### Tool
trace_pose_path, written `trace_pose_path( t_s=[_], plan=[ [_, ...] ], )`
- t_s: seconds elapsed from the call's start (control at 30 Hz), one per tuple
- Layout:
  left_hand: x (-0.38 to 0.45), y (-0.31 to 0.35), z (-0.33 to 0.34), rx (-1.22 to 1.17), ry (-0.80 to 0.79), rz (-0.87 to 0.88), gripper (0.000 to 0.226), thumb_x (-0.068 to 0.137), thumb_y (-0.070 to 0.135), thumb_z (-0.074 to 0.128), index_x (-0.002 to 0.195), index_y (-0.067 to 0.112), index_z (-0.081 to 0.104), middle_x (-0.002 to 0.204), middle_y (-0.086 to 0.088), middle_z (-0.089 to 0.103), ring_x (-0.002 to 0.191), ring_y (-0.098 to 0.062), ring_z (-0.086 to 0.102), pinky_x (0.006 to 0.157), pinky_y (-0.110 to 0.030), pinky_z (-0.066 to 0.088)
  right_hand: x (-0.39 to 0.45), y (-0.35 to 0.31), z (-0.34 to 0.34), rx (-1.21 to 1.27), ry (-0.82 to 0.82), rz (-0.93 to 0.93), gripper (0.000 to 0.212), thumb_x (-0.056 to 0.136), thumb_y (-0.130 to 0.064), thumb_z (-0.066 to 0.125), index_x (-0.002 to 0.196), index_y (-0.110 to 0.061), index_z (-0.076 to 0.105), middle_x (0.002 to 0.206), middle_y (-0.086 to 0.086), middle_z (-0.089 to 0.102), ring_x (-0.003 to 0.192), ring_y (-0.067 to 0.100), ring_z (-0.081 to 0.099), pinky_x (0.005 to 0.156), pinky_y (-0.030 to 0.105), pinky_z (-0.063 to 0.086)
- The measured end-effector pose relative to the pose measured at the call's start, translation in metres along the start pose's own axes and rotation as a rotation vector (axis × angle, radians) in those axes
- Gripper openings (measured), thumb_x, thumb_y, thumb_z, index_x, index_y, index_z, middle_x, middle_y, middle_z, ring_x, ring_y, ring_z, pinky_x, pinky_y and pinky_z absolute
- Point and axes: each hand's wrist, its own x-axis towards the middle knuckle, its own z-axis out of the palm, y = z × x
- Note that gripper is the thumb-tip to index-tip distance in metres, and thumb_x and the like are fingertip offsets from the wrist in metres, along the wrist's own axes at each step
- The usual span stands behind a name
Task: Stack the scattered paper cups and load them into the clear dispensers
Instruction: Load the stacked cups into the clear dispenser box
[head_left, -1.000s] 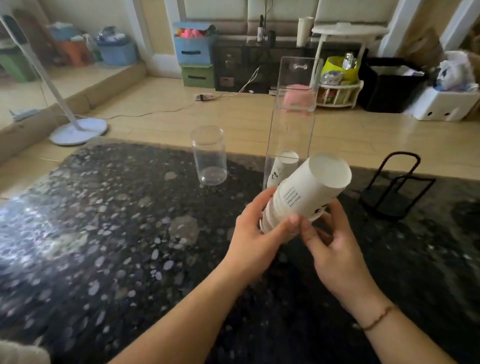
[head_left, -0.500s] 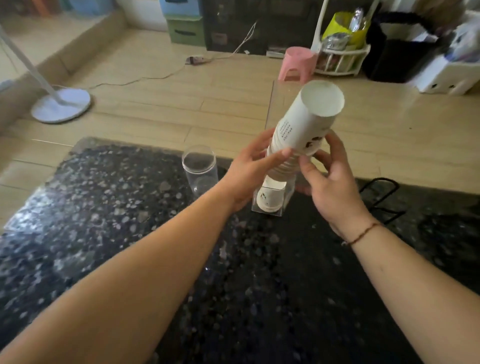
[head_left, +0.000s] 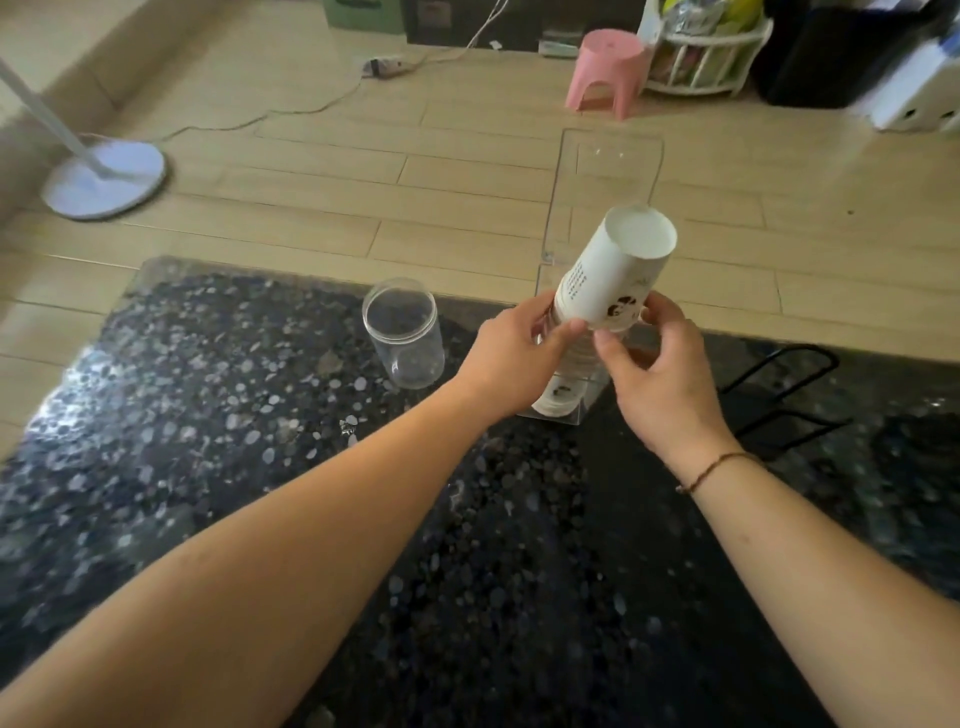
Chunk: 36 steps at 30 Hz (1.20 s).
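Tall clear square dispenser (head_left: 602, 192) stands upright on the dark speckled desk (head_left: 260, 467), near its far edge. At the bottom, seen through the wall: white paper cups (head_left: 558, 400), count unclear. Round clear dispenser (head_left: 405, 340) stands to the left, apart from the tall one, open top, nothing visible inside.

Stack of white paper cups (head_left: 613, 275) held in front of the tall dispenser, base end up and tilted toward the upper right, rim end down between both hands. Whether its lower end has entered the dispenser cannot be told.

Left hand (head_left: 514, 358): fingers curled round the stack's lower left side, thumb pressed across the front near the rims. Right hand (head_left: 660, 374): thumb and fingertips pinch the lower right side, narrow gap, other fingers loosely bent.

Black wire rack (head_left: 779, 395) on the desk, right, apart from the hands.
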Motion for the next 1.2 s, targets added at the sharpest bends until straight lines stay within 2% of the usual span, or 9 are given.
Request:
trace_pose_path(
  t_s=[0.13,0.23,0.33,0.47,0.63,0.8,0.87,1.03,1.2],
  plan=[
    [-0.002,0.003,-0.002,0.082,0.072,0.009,0.035,0.097,0.042,0.057,0.126,0.024,0.065,0.108,0.004,0.073,0.101,-0.013,0.066,0.082,-0.023,0.051,0.004,0.0,-0.002,-0.057,0.026,-0.058,0.048,0.086,-0.036,0.067,0.13,-0.023,0.052,0.119,-0.005,0.061,0.106,0.009,0.057,0.081,0.016,0.044],
    [-0.004,0.007,-0.007,0.113,0.077,0.025,0.035,0.094,0.044,0.061,0.122,0.025,0.068,0.106,0.008,0.073,0.093,-0.008,0.066,0.074,-0.015,0.047,0.003,0.001,-0.004,-0.102,0.023,-0.083,0.049,0.083,-0.041,0.067,0.126,-0.023,0.055,0.114,-0.005,0.064,0.101,0.011,0.062,0.076,0.016,0.048],
    [-0.002,0.01,-0.012,0.092,0.092,-0.017,0.038,0.092,0.044,0.064,0.123,0.023,0.068,0.11,0.009,0.072,0.091,-0.003,0.066,0.073,-0.012,0.045,0.003,-0.003,-0.005,-0.14,0.037,-0.114,0.049,0.083,-0.045,0.067,0.124,-0.022,0.056,0.113,-0.006,0.065,0.102,0.013,0.063,0.082,0.026,0.052],
    [-0.005,0.013,-0.013,0.041,0.124,-0.032,0.047,0.093,0.041,0.064,0.136,0.023,0.055,0.115,0.006,0.068,0.096,-0.005,0.063,0.082,-0.019,0.048,0.008,-0.012,-0.006,-0.175,0.049,-0.16,0.047,0.085,-0.041,0.069,0.125,-0.019,0.057,0.108,-0.011,0.064,0.094,0.007,0.062,0.076,0.017,0.048],
    [-0.008,0.007,-0.012,0.051,0.084,-0.015,0.053,0.093,0.033,0.066,0.143,0.026,0.048,0.119,0.001,0.066,0.097,-0.007,0.063,0.09,-0.026,0.052,0.008,-0.009,-0.004,-0.236,0.034,-0.131,0.056,0.082,-0.04,0.072,0.129,-0.018,0.054,0.114,-0.002,0.068,0.099,0.013,0.064,0.08,0.021,0.047],
    [-0.006,-0.002,-0.008,0.013,0.065,0.016,0.064,0.088,0.012,0.071,0.146,0.024,0.044,0.12,0.0,0.065,0.095,-0.006,0.066,0.076,-0.005,0.048,0.008,-0.006,0.003,-0.233,0.039,-0.156,0.069,0.075,-0.027,0.08,0.134,-0.018,0.046,0.125,0.0,0.061,0.114,0.015,0.057,0.092,0.022,0.041],
    [-0.006,-0.007,-0.005,0.002,0.09,0.045,0.065,0.088,0.005,0.067,0.146,0.024,0.044,0.12,0.001,0.064,0.097,-0.007,0.067,0.08,-0.007,0.051,0.008,-0.004,0.008,-0.201,0.073,-0.161,0.068,0.075,-0.022,0.081,0.133,-0.018,0.045,0.125,0.001,0.06,0.114,0.016,0.056,0.093,0.023,0.041],
    [-0.005,-0.019,0.002,0.191,0.118,0.071,0.051,0.085,0.008,0.069,0.133,0.017,0.057,0.112,0.002,0.061,0.088,-0.011,0.062,0.087,-0.03,0.056,0.006,0.011,0.018,-0.244,0.105,-0.126,0.062,0.075,-0.021,0.08,0.129,-0.016,0.049,0.12,0.003,0.056,0.108,0.018,0.054,0.089,0.026,0.043],
    [-0.004,-0.024,0.004,0.204,0.101,0.075,0.05,0.086,0.011,0.069,0.134,0.013,0.057,0.114,-0.001,0.06,0.091,-0.013,0.061,0.088,-0.027,0.053,0.006,0.023,0.017,-0.293,0.028,-0.053,0.053,0.076,-0.029,0.08,0.12,-0.015,0.054,0.115,0.003,0.055,0.103,0.018,0.056,0.079,0.024,0.038]
  ],
)
